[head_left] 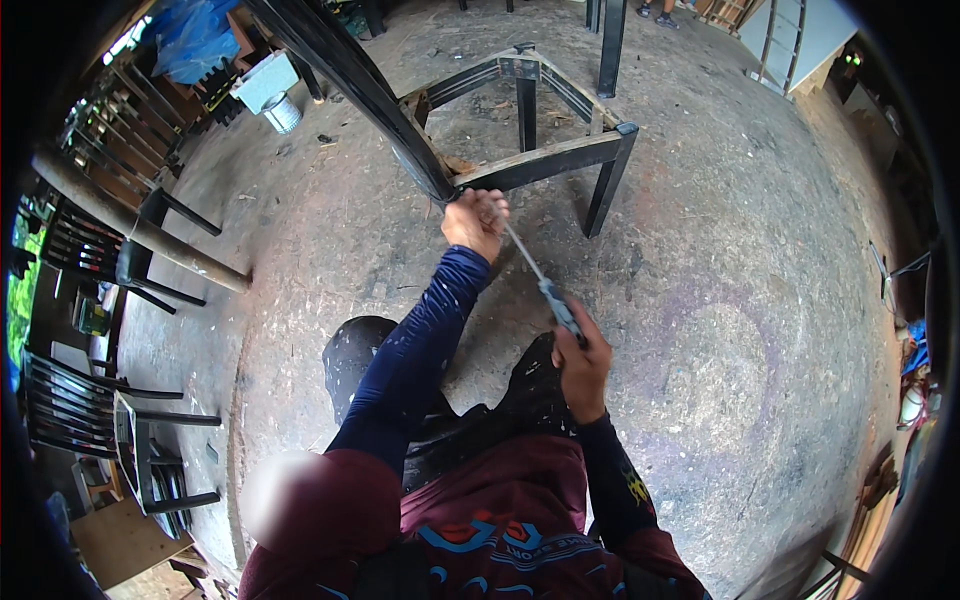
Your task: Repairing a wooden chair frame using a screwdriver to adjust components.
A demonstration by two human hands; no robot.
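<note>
My right hand (583,362) is closed round the grey-blue handle of a long screwdriver (527,257). Its metal shaft slants up and left toward my left hand (474,222). The left fingers are curled together at the near left corner of a black wooden chair frame (545,162), by the foot of its long slanting post (375,105). Whatever lies between those fingers, and the screwdriver's tip, is hidden. No seat panel is on the frame, and bare wood shows along its top edges.
Black slatted chairs (70,400) lie along the left side, near a slanting pole (140,228). A metal can (282,113) and a pale block (264,82) stand at the back left. At the back right a ladder (783,45) leans. The concrete floor (720,250) is stained.
</note>
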